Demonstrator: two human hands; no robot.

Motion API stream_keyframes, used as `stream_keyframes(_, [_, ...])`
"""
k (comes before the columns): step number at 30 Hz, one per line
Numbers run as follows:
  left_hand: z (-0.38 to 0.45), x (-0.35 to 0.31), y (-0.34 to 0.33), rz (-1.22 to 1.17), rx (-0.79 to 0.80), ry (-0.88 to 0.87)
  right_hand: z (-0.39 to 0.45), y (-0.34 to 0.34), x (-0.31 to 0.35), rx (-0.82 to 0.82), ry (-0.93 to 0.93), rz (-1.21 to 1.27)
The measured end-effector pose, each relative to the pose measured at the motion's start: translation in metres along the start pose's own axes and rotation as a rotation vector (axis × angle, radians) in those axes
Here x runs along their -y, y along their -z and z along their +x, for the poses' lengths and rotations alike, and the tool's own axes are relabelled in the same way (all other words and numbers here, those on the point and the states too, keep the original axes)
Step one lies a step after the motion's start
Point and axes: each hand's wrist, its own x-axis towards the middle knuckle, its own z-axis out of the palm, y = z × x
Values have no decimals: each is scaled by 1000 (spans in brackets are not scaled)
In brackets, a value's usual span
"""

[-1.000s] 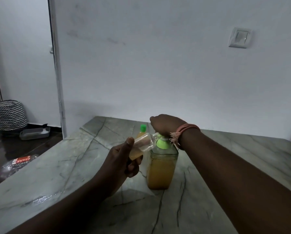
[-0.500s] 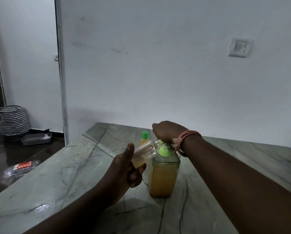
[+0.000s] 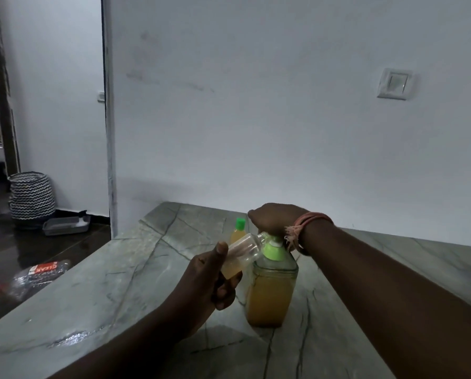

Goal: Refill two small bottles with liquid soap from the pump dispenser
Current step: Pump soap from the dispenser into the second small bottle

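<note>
Marble counter [image 3: 124, 291], wide and veined, bearing everything. On it, right of centre, pump dispenser [image 3: 269, 292], amber soap most of the way up. Right hand [image 3: 274, 218] curled down over the pump head, pressing. Left hand [image 3: 207, 280] wrapped round open small bottle [image 3: 241, 255], tilted, mouth at the spout, part filled. Farther back, capped small bottle [image 3: 238, 231], apparently full. Judged mid-fill of the second bottle; next: more strokes, mouth kept under the spout, then capping.

Left hand [image 3: 209, 280], at lower centre of the frame, is curled with thumb raised, forearm running to the bottom left. Right hand [image 3: 274, 218], knuckles up, arches palm-down at centre, forearm crossing to the right edge.
</note>
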Motion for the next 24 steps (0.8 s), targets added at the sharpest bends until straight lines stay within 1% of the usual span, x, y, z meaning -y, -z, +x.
stream_keyframes(6, [3, 2, 6, 8, -9, -1, -5, -6, 2, -70, -33, -22])
stream_keyframes(9, [2, 4, 6, 17, 8, -10, -7, -7, 1, -88, -1, -36])
stream_keyframes(13, [0, 2, 3, 24, 21, -33, -6, 1, 2, -34, 28, -42])
stream_keyframes(15, [1, 1, 2, 25, 34, -41, -3, 1, -1, -52, 66, -55])
stream_keyframes(18, [3, 1, 3, 32, 59, -50, -1, -4, -3, -63, 20, -69])
stream_keyframes(20, [3, 3, 4, 37, 59, -50, -1, -8, -4, -75, 41, -105])
stream_keyframes(24, [2, 4, 4, 58, 58, -44, -3, -4, -1, -16, 69, -107])
